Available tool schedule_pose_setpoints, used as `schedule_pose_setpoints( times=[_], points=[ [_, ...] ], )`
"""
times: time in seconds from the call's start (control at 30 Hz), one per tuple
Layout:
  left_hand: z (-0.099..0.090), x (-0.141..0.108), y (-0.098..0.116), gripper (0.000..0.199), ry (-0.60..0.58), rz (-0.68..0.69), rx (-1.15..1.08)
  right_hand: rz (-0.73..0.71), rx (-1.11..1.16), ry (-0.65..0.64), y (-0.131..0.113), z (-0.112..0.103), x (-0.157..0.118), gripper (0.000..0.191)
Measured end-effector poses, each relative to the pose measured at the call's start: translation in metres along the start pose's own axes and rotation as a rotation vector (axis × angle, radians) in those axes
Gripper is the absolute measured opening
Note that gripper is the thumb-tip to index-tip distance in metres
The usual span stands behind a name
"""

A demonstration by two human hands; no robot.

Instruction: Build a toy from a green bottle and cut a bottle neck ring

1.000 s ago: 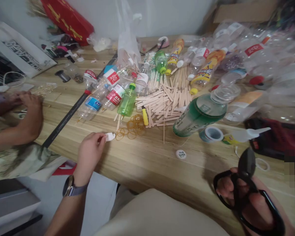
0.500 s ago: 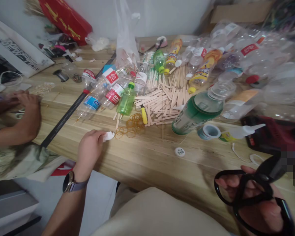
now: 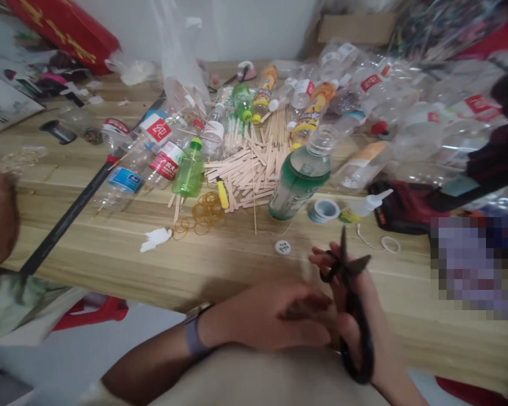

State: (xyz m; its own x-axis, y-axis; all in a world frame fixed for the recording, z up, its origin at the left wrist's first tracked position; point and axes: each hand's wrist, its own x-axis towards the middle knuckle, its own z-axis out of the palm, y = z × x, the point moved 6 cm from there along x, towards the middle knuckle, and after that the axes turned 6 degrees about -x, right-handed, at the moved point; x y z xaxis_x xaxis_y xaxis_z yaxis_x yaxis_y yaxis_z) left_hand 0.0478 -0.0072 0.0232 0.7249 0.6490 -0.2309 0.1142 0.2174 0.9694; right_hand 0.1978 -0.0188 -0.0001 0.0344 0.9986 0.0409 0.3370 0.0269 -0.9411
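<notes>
Black scissors [image 3: 355, 304] are in my right hand [image 3: 375, 316], with the handle loops around its fingers and thumb and the blades parted, pointing up. Close beside them, my left hand [image 3: 266, 316] reaches across in front of my body. Its fingertips are blurred and partly hidden near the scissors, so what they hold, if anything, cannot be made out. A crumpled white tissue [image 3: 156, 239] lies on the wooden table beside loose rubber bands [image 3: 201, 214]. A white cap [image 3: 283, 247] rests above my hands.
Wooden sticks [image 3: 254, 169] lie mid-table among plastic bottles. A green-labelled cut bottle [image 3: 298, 183] stands beside a tape roll [image 3: 324, 211] and a glue bottle [image 3: 364, 207]. A red and black tool [image 3: 406, 208] sits at the right. Another person's arm [image 3: 0, 220] is at the left edge.
My left hand has left the tissue and moved right, near my right hand. The scissors have come left and turned upward. The view has shifted right.
</notes>
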Motion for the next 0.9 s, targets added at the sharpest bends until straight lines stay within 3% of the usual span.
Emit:
schedule_pose_setpoints(
  times=[0.07, 0.13, 0.23, 0.33, 0.43, 0.53, 0.63, 0.77, 0.83, 0.9],
  points=[
    [0.019, 0.016, 0.000, 0.023, -0.152, 0.053, 0.000, -0.009, -0.069, -0.001, 0.003, 0.004, -0.001, 0.066],
    [0.028, 0.022, -0.007, 0.024, -0.209, 0.029, -0.035, 0.027, -0.160, 0.061, 0.009, 0.000, -0.004, 0.058],
    [0.033, 0.022, -0.016, 0.030, -0.236, -0.040, -0.256, 0.035, -0.253, 0.129, 0.012, -0.012, -0.010, 0.069],
    [0.029, 0.016, -0.019, 0.040, -0.165, -0.103, -0.539, -0.004, -0.318, 0.080, 0.011, -0.023, -0.013, 0.072],
    [0.018, 0.009, -0.016, 0.048, -0.043, -0.116, -0.576, -0.024, -0.355, 0.005, 0.010, -0.030, -0.012, 0.057],
    [0.013, 0.001, -0.004, 0.038, -0.022, -0.063, -0.383, -0.023, -0.350, 0.019, 0.007, -0.034, -0.011, 0.044],
    [0.007, -0.005, 0.008, 0.020, -0.001, 0.019, -0.030, -0.009, -0.327, 0.068, 0.002, -0.035, -0.011, 0.033],
    [-0.021, -0.003, 0.014, 0.017, 0.241, 0.137, 0.442, -0.008, -0.352, 0.143, -0.006, -0.041, -0.011, 0.030],
    [-0.039, 0.003, 0.010, 0.015, 0.368, 0.123, 0.717, -0.044, -0.352, 0.119, -0.010, -0.044, -0.010, 0.031],
    [-0.052, 0.012, 0.001, 0.020, 0.389, 0.045, 0.906, -0.081, -0.370, 0.070, -0.012, -0.048, -0.009, 0.033]
  ],
)
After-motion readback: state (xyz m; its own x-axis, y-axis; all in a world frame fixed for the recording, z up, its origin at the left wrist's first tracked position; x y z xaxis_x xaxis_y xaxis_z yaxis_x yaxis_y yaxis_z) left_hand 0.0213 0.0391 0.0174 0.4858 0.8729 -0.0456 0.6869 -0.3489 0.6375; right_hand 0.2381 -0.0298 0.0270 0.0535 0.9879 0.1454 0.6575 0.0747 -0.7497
